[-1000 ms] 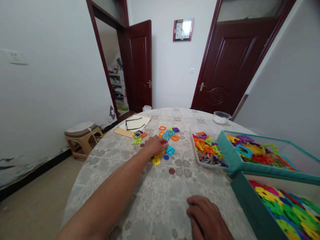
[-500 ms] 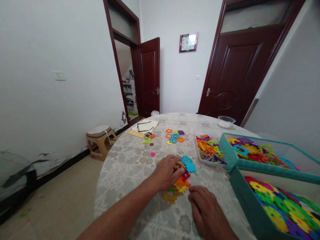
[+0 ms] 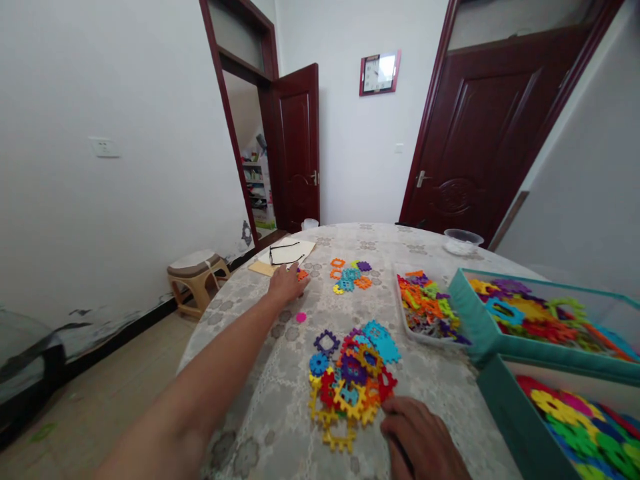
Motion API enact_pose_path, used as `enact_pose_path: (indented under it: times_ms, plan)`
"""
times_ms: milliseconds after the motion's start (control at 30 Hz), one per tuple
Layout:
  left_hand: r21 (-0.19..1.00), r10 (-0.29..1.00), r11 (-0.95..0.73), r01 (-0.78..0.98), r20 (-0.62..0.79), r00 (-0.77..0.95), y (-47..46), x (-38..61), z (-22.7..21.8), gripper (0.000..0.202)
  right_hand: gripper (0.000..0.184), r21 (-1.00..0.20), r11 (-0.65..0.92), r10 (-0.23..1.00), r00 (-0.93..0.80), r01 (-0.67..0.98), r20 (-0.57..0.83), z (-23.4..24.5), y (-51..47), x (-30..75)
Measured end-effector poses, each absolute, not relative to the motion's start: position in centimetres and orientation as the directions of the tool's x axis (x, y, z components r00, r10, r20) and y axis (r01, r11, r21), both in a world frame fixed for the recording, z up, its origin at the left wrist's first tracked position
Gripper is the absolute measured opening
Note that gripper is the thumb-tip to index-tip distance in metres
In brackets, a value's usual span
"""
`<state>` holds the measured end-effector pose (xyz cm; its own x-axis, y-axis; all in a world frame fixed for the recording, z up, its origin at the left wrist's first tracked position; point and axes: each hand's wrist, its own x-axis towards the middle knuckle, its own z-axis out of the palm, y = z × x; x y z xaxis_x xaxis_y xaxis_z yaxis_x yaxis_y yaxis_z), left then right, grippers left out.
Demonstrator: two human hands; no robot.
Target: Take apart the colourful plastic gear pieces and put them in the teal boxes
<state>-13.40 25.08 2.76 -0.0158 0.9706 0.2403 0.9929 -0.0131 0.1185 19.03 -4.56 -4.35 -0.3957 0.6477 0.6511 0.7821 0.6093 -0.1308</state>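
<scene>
My left hand (image 3: 287, 285) is stretched far over the table, fingers extended and palm down on a small cluster of plastic pieces. An orange piece (image 3: 302, 274) shows past its fingertips; the rest of that cluster is hidden under the hand. My right hand (image 3: 425, 437) rests on the cloth at the near side, fingers loosely bent, with nothing seen in it. Its fingertips lie by the lower right edge of a heap of interlocking toothed pieces (image 3: 353, 367), mixed yellow, red, purple, blue and orange. Light-blue pieces (image 3: 383, 341) lie at the heap's far end.
Toothed pieces (image 3: 350, 275) form another group farther back. A pink disc (image 3: 301, 317) lies alone. Glasses (image 3: 287, 253) rest on paper at the back left. On the right stand a clear tray (image 3: 407, 323), a teal box (image 3: 463, 313) and a second teal box (image 3: 495, 400), all holding pieces.
My left hand has left the heap and moved forward and left onto the small cluster, uncovering the heap, which looks spread wider. The right hand stays beside the heap.
</scene>
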Motion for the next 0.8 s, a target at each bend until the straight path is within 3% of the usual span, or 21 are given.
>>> enact_pose_path:
  times_ms: [233,567,633,800]
  plan:
    - [0.091,0.97,-0.168,0.982,0.195,0.148,28.6,-14.3,1.0,0.056,0.027,-0.147,0.602,0.682,-0.41,0.785,0.606,-4.8,-4.3,19.4]
    - [0.152,0.861,-0.485,0.861,0.255,0.44,22.4,-13.2,0.1,0.041,0.025,-0.144,0.604,0.655,-0.386,0.784,0.65,-3.3,-4.7,18.7]
    - [0.225,0.837,-0.536,0.814,0.266,0.478,20.0,-12.6,0.2,0.041,0.025,-0.145,0.604,0.651,-0.379,0.784,0.658,-3.0,-4.9,18.6]
    - [0.573,0.798,-0.594,0.565,0.331,0.504,14.1,-11.9,0.7,0.048,0.026,-0.134,0.584,0.679,-0.392,0.8,0.621,-3.0,-5.2,18.5]
